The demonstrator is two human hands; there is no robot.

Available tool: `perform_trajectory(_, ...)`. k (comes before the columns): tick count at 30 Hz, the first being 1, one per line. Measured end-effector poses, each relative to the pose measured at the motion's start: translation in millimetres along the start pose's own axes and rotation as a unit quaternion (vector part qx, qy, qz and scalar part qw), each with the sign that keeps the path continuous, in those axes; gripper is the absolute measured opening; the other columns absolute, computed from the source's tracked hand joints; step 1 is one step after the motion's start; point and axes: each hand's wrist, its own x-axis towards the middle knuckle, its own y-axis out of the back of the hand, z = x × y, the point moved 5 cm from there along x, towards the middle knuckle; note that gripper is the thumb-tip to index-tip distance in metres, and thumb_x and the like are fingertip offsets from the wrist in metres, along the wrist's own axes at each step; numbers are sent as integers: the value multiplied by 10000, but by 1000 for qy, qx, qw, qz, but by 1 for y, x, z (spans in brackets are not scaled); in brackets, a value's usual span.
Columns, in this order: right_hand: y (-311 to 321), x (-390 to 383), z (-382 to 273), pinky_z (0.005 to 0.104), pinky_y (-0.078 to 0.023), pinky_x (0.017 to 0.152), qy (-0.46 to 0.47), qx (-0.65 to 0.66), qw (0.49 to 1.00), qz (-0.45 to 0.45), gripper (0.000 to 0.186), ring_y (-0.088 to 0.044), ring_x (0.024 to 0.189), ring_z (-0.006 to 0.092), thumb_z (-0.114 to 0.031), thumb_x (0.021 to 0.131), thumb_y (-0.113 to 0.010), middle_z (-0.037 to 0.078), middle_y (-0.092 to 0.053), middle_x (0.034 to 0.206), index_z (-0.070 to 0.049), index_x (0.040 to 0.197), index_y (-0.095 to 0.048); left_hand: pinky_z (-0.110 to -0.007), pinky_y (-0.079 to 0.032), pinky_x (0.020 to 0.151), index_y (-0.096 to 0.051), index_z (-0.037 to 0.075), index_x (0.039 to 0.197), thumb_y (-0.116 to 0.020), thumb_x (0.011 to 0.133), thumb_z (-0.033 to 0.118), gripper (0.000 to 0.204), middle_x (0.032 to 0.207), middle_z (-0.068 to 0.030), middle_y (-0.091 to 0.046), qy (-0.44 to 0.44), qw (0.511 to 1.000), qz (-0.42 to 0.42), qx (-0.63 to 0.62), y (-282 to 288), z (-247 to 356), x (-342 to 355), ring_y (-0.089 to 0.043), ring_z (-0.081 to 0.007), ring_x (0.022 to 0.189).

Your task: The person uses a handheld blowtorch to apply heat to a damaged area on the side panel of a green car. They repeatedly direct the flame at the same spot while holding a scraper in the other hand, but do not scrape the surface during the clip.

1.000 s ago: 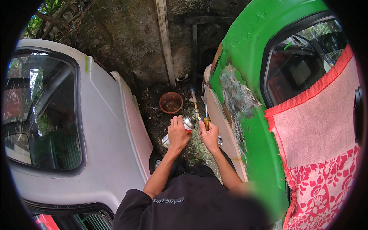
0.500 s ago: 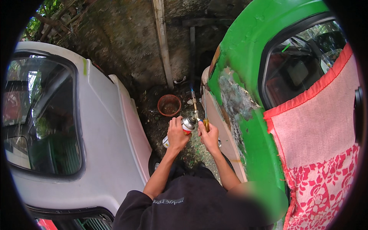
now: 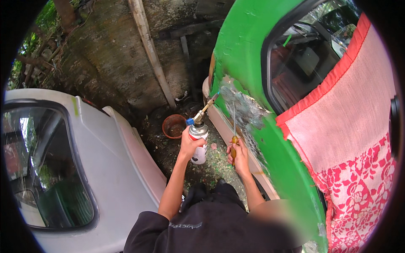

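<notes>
My left hand (image 3: 190, 144) is closed around the can of a gas torch (image 3: 199, 145), white with a silver top. Its brass nozzle slants up and right, with the tip close to the green car body (image 3: 240, 55). A small bluish flame shows at the tip. In my right hand (image 3: 239, 157) is a screwdriver (image 3: 234, 145) with an amber handle, its long shaft pointing away from me. That shaft reaches over a scraped patch (image 3: 244, 107) of bare grey, peeling paint. The flame end is at this patch's left edge.
A pale car (image 3: 114, 160) stands on my left. A red-and-pink patterned cloth (image 3: 333, 122) hangs over the green car's side below its window. On the littered ground sits a terracotta-coloured bowl (image 3: 174, 126). A wooden post (image 3: 152, 52) leans by the stained wall ahead.
The torch has turned from pointing straight ahead toward the green car's scraped patch. My right hand has left the torch and moved right with the screwdriver. The view has shifted too.
</notes>
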Motion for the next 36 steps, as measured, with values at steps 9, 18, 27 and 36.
perform_trajectory(9, 15, -1, -19, 243, -348, 368, -11, 25, 998, -48, 297, -451, 458, 89, -185, 1067, -492, 38, -522, 860, -28, 1318, -482, -300, -526, 751, -619, 30, 1035, -770, 634, 22, 428, 890, -23, -691, 37, 999, -3, -40, -34, 1, 21, -646, -119, 776)
perform_trajectory(18, 31, 2, -30, 223, -307, 352, -20, 22, 999, -45, 304, -414, 432, 62, -182, 1063, -499, 38, -537, 877, -23, 1322, -495, -301, -493, 727, -627, 35, 975, -753, 618, 38, 379, 866, -19, -678, 62, 998, 2, -19, -45, -6, 26, -626, -124, 760)
perform_trajectory(27, 36, -3, -37, 214, -300, 361, -40, 39, 997, -54, 373, -424, 460, 54, -155, 1040, -527, 22, -526, 873, -27, 1389, -492, -303, -499, 719, -624, 34, 960, -737, 620, 38, 358, 845, -23, -676, 67, 998, 7, -6, -48, -3, 19, -627, -129, 742)
perform_trajectory(36, 30, -5, -43, 209, -297, 368, -41, 48, 997, -41, 349, -417, 462, 51, -145, 1045, -523, 16, -519, 869, -25, 1371, -500, -307, -513, 716, -630, 30, 944, -727, 626, 47, 333, 838, -34, -676, 73, 997, -10, -14, -48, -2, 29, -641, -135, 735)
